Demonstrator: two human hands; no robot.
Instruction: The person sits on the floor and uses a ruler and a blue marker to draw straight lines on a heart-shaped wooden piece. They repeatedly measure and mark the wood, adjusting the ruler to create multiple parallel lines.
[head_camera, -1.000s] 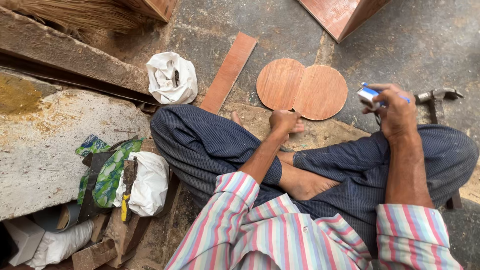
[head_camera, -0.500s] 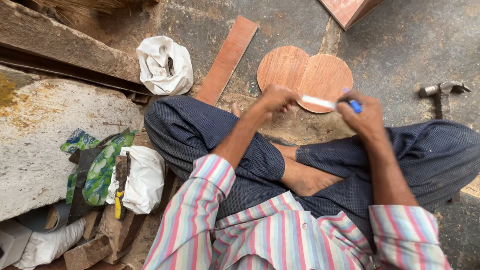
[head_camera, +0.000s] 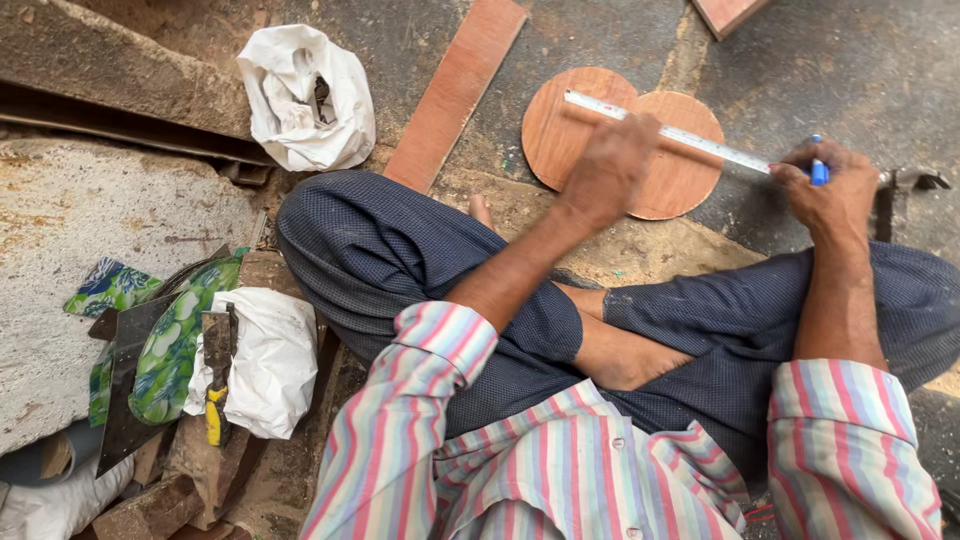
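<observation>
Tape is the thing in hand here: a thin white measuring tape (head_camera: 665, 132), stretched flat from the person's right hand (head_camera: 828, 190) across to the far edge of the discs. Nearest the camera are the striped shirt sleeves and the crossed legs in dark cloth, with a bare foot (head_camera: 625, 350) tucked between the knees. Beyond them, the right hand is closed around the tape's blue case (head_camera: 819, 172), fingers curled tight on it, while the left hand (head_camera: 610, 165) presses fingers-down on the blade, pinning it to the wood. The tape looks light and springy, likely to kink or snap back if let go, so the case and a flat press on the blade seem the sound places to hold it. Under it lie 2 round plywood discs (head_camera: 625, 140), reddish brown, thin and stiff, overlapping slightly on the concrete floor (head_camera: 830, 60); they probably lift best by the rim. Farther left lie a long wooden strip (head_camera: 455, 90) and a crumpled white bag (head_camera: 305, 95).
</observation>
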